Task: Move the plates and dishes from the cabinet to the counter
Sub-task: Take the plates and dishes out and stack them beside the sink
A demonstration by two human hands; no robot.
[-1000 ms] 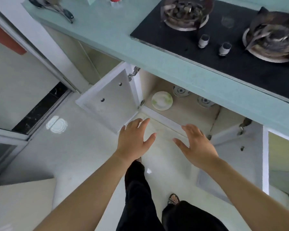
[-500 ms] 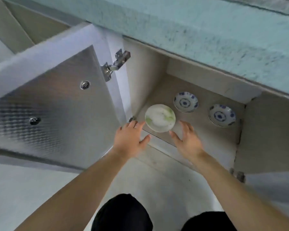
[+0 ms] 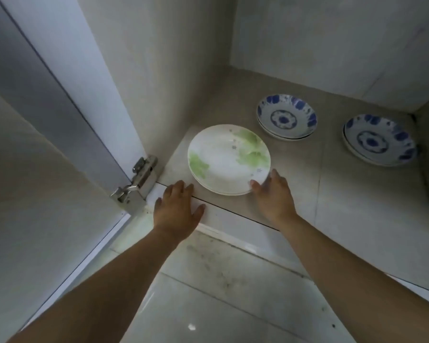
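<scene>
Our right hand is touching the near right rim of the green-patterned plates, fingers spread, not yet gripping; our left hand is lying open on the cabinet floor just beside them. We are judging this small stack glazed, slippery and breakable, best held under opposite rims. Two blue-patterned dishes are sitting behind.

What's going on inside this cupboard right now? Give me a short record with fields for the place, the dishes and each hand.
place: open cabinet, tiled floor, door swung open on the left
green-patterned plates: small stack near the front left
blue-patterned dishes, middle: stacked, further back
blue-patterned dishes, right: stacked, near the right wall
left hand: open, flat by the front edge, just short of the green stack
right hand: open, fingertips at the green stack's right rim
progress: nothing lifted yet
</scene>
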